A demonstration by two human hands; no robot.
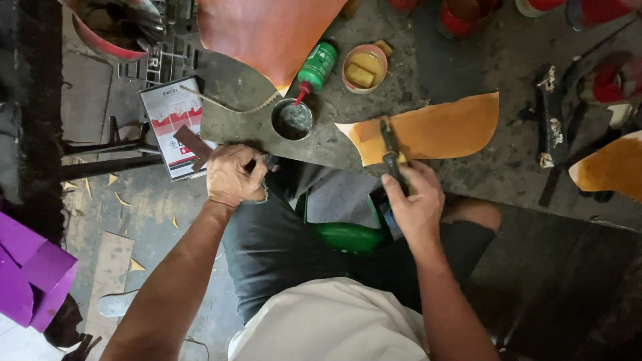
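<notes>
My left hand [231,175] is closed around a small dark piece of leather [194,144] at the near edge of the grey workbench [468,167]. My right hand [414,200] grips a dark hand tool [390,152] whose tip rests on an orange-tan leather piece [441,127] lying flat on the bench. Between the hands, farther back, stands a small round tin [292,120] with dark contents. A green squeeze bottle with a red nozzle [315,67] lies tipped toward that tin.
A large brown leather sheet [267,33] lies at the back. A small pot with yellow blocks [364,68], red containers [461,17], a dark tool [550,117], another tan leather piece [612,167], a printed box [174,127] and purple boxes [30,267] surround the spot.
</notes>
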